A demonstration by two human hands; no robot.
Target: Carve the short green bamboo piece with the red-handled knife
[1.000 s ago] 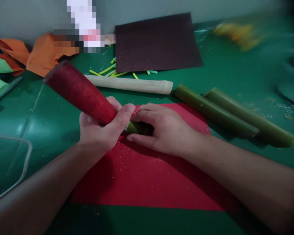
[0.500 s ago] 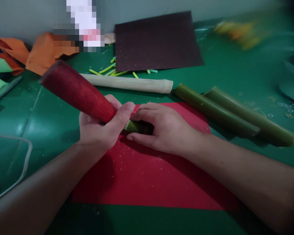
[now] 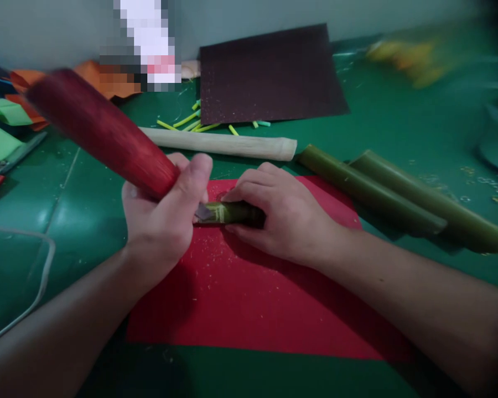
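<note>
In the head view my left hand is closed round the thick red handle of a carving knife. The handle slants up to the left, and a short grey blade shows below the thumb, against a green bamboo piece. Pale scratch marks cross the bamboo near the blade. My right hand grips the bamboo's right end, fingers on the far side and thumb on the near side. Under both hands lies a red sheet sprinkled with fine shavings.
Two green bamboo halves lie to the right, near small clear rings. Behind are a pale bamboo stick, yellow-green bits and a dark sheet. Orange paper, green paper and scissors lie left.
My left hand and the knife have shifted left and the handle has swung further up-left, uncovering the blade and scratched bamboo. My right hand keeps its grip.
</note>
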